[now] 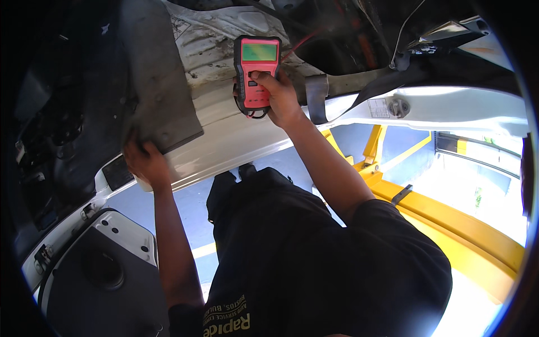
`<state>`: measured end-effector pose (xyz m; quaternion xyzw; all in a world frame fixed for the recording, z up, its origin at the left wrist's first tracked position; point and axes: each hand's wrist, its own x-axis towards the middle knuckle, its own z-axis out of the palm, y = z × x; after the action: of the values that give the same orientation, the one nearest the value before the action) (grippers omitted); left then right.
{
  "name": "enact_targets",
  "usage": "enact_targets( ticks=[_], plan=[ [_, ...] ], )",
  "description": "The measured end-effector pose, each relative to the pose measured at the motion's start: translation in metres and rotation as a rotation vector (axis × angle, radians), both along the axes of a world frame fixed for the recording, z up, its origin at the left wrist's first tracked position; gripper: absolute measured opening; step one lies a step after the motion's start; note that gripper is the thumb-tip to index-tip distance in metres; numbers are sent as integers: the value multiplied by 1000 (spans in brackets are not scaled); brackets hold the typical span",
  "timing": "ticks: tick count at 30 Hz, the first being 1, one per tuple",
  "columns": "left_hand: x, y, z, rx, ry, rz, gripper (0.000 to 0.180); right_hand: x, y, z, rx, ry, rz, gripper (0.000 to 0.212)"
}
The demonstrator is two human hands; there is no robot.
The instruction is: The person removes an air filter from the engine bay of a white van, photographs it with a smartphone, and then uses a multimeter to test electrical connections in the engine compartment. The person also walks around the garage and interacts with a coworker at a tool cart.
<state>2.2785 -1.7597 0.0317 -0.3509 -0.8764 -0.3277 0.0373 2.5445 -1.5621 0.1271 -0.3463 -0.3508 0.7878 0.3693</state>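
Observation:
My right hand [283,98] is closed around a red and black handheld tester [257,92] with a lit green screen. The thumb lies on its buttons, and the fingers wrap behind the case. A red lead [297,46] runs off behind the tester, and a dark loop of cord hangs at its lower end. Lower left, my left hand [147,163] rests at the edge of a grey floor covering [163,95], beside the white door sill [224,140]. Its thumb stands apart from the fingers, whose tips are in shadow.
Bare, dirty metal floor [213,45] shows beyond the sill. A dark strap [317,98] hangs over the sill on the right. An open car door [104,275] stands lower left. Yellow steel lift parts [443,216] are at the right, above a grey-blue workshop floor [135,202].

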Motion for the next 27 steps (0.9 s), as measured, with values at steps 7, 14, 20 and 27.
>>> enact_targets(
  ticks=[7, 14, 20, 27],
  plan=[
    [0, -1, 0, -24, 68, -4, 49, -3, -5, 5, 78, -130, -95, 45],
    [3, -1, 3, -112, -9, 3, 46, -5, -18, 20, 99, -44, -132, 45],
    [6, -1, 10, -122, -45, -6, 45, -4, -21, 24, 119, -116, -245, 46],
    [6, 0, 14, -107, -41, -10, 44, -4, -15, 19, 260, -340, -267, 39]
  ],
)
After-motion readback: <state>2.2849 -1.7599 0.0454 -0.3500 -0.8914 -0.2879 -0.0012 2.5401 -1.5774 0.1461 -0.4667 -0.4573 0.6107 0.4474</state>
